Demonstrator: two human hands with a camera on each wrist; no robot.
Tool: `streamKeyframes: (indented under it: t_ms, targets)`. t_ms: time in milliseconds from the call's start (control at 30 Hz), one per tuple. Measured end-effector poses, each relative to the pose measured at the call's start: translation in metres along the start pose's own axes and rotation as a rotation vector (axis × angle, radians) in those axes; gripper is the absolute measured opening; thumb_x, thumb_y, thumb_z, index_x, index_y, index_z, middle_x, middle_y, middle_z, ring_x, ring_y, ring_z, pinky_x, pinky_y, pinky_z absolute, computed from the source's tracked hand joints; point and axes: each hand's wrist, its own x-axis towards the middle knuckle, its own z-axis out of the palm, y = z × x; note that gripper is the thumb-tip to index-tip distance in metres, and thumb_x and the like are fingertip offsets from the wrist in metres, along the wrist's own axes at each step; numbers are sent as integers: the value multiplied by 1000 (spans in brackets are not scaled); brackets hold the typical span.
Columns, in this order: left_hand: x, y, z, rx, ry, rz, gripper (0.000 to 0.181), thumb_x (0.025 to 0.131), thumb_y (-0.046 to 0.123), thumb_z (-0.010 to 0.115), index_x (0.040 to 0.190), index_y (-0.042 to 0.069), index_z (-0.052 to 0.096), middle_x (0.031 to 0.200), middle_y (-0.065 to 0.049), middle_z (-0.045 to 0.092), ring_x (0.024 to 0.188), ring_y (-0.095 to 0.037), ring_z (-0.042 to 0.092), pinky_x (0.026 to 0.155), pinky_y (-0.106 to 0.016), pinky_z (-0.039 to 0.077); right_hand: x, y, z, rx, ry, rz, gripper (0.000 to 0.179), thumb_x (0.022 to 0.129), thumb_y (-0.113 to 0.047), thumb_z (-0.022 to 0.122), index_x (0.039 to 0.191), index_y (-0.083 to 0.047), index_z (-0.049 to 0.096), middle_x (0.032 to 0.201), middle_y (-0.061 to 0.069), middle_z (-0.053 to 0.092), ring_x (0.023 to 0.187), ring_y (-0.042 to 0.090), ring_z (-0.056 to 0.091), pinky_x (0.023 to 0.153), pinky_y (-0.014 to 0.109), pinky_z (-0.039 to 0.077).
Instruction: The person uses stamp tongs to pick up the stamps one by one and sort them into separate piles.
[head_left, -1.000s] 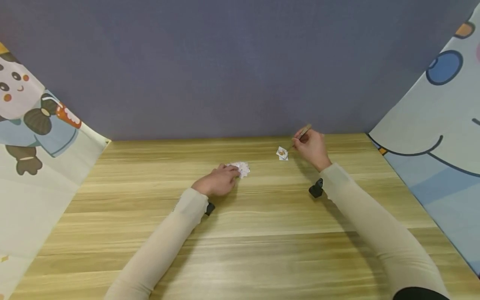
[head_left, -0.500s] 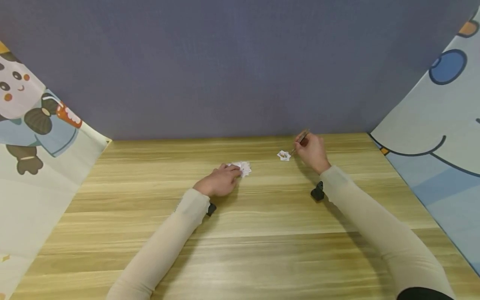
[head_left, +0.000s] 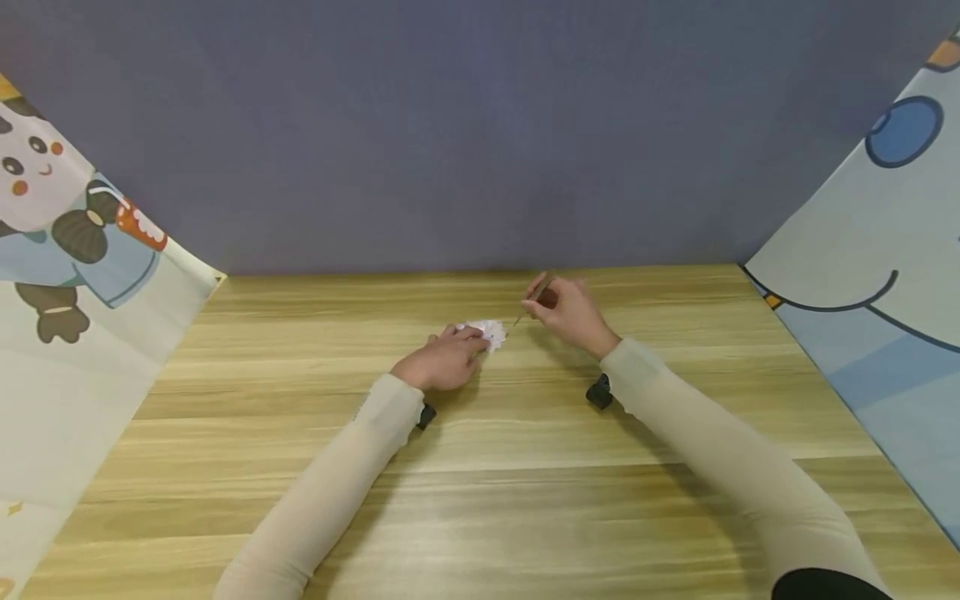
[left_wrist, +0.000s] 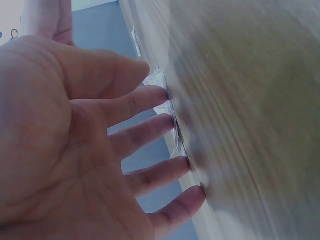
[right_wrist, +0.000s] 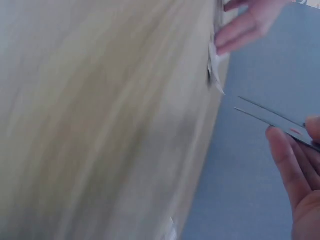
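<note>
Head view shows the left hand pressing flat fingers on a paper pile mid-tabletop, while the right hand pinches tweezers beside it, nothing lifted yet.

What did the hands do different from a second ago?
The right hand with the tweezers moved left, from the far right of the table to the paper pile. The small piece it was setting down no longer shows. The left hand stayed pressing the pile.
</note>
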Motion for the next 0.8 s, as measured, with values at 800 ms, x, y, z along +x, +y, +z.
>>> streamKeyframes:
  t_ms: [800]
  targets:
    - [-3, 1, -1, -9, -5, 2, 45, 102, 25, 40, 147, 19, 37, 153, -1, 25, 141, -27, 14, 108, -54, 18, 10, -13, -25, 46, 149, -86, 7, 86, -1, 68, 92, -2, 65, 76, 7, 67, 63, 21, 65, 53, 24, 51]
